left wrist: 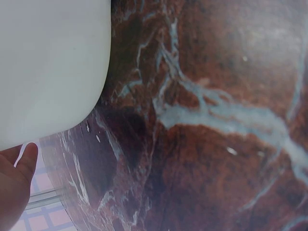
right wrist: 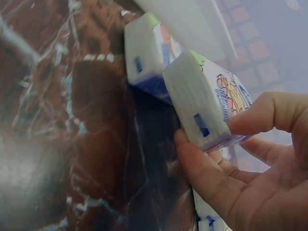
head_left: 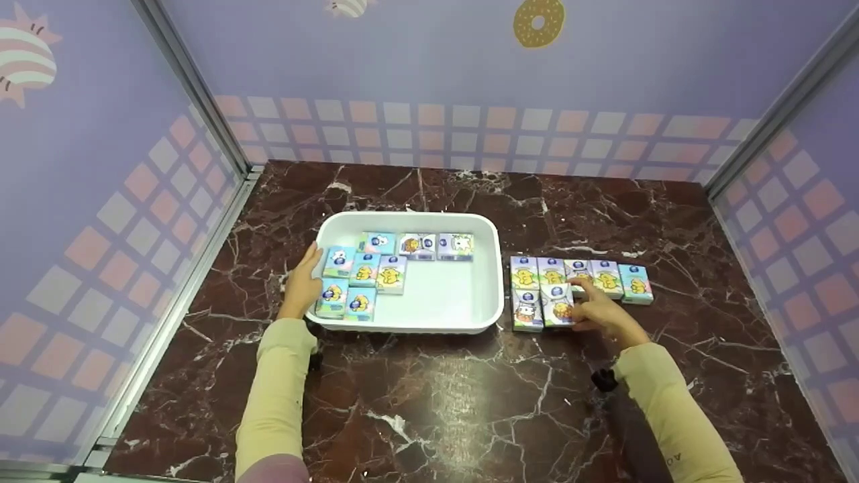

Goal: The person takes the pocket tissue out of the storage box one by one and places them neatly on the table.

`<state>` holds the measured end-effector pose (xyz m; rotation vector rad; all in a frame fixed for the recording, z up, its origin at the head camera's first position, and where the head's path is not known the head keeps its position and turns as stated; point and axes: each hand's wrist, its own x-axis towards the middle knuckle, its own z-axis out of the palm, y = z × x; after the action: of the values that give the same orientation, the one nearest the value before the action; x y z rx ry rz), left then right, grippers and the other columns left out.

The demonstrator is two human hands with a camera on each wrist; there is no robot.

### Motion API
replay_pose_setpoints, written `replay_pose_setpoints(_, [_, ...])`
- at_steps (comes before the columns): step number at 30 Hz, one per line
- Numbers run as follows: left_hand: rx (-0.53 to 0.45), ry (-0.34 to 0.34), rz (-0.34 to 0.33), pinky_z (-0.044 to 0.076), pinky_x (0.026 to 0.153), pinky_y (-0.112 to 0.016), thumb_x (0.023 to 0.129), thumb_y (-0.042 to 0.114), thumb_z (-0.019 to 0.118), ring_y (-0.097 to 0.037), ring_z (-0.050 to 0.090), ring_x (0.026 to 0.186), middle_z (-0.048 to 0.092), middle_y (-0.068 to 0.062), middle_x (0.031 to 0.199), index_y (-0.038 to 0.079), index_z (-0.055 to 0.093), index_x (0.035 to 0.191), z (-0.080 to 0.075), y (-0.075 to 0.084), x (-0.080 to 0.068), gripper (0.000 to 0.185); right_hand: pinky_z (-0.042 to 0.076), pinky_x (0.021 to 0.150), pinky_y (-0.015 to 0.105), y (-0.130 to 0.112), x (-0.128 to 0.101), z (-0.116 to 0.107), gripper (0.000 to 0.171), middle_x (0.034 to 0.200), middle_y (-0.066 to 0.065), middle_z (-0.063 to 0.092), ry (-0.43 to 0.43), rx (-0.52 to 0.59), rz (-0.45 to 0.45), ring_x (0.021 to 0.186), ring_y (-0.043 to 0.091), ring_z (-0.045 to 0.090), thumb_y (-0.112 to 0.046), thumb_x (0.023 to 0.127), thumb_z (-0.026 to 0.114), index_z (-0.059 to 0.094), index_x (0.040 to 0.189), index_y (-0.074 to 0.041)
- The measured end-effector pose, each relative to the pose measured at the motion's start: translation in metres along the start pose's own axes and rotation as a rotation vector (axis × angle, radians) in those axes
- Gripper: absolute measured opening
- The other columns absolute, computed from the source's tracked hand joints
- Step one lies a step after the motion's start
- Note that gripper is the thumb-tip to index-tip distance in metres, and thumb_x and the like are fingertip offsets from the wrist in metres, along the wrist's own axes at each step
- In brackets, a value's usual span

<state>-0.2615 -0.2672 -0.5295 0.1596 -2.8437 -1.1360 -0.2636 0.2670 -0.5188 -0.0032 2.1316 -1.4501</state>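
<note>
A white tray [head_left: 486, 268] sits mid-table with several small cartoon-printed tissue packs [head_left: 366, 272] in its left and back parts. My left hand [head_left: 303, 282] rests flat against the tray's left rim [left wrist: 53, 72], fingers straight. More packs lie in rows on the marble to the right of the tray [head_left: 604, 278]. My right hand [head_left: 599, 310] pinches one pack [head_left: 557, 305] [right wrist: 211, 103] from the front row between thumb and fingers, tilting it up off the table beside another pack [right wrist: 144, 55].
The dark red marble table [head_left: 436, 402] is walled by purple tiled panels at the back and both sides [head_left: 100, 201]. Metal frame posts [head_left: 194, 87] stand in the corners. Bare marble stretches in front of the tray.
</note>
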Motion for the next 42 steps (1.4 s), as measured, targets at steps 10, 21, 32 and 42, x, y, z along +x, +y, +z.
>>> replay_pose_setpoints(10, [-0.037, -0.013, -0.003, 0.035, 0.065, -0.030, 0.071, -0.012, 0.037, -0.028, 0.038, 0.116, 0.017, -0.005, 0.148, 0.004, 0.027, 0.138, 0.000, 0.000, -0.001, 0.069, 0.050, 0.058, 0.033, 0.009, 0.002, 0.003, 0.076, 0.063, 0.001, 0.042, 0.034, -0.050, 0.012, 0.058, 0.013, 0.046, 0.009, 0.068, 0.045, 0.014, 0.136, -0.006])
replay_pose_setpoints(21, [-0.061, -0.027, -0.025, 0.035, 0.084, -0.035, 0.073, -0.013, 0.036, -0.026, 0.019, 0.134, 0.014, -0.002, 0.149, 0.005, 0.025, 0.139, -0.001, 0.001, 0.001, 0.069, 0.051, 0.058, 0.033, 0.011, 0.005, 0.005, 0.072, 0.070, 0.004, 0.050, 0.082, -0.072, 0.047, 0.059, 0.013, 0.053, 0.004, 0.073, 0.049, 0.014, 0.136, -0.001])
replay_pose_setpoints(32, [-0.033, -0.019, -0.019, 0.033, 0.057, -0.025, 0.071, -0.013, 0.037, -0.028, 0.038, 0.121, 0.015, -0.003, 0.149, 0.005, 0.027, 0.139, 0.000, -0.001, 0.000, 0.071, 0.050, 0.056, 0.028, 0.002, 0.002, 0.008, 0.062, 0.081, 0.008, 0.053, 0.163, -0.117, 0.064, 0.056, 0.008, 0.051, 0.000, 0.078, 0.054, 0.023, 0.132, 0.003])
replay_pose_setpoints(42, [-0.050, -0.012, -0.021, 0.035, 0.090, -0.039, 0.070, -0.013, 0.037, -0.028, 0.022, 0.133, 0.017, -0.004, 0.148, 0.004, 0.028, 0.138, 0.001, -0.002, 0.002, 0.071, 0.052, 0.057, 0.030, -0.036, 0.008, 0.020, 0.056, 0.082, 0.006, 0.049, 0.232, -0.099, -0.051, 0.060, 0.010, 0.051, -0.002, 0.078, 0.053, 0.031, 0.129, 0.005])
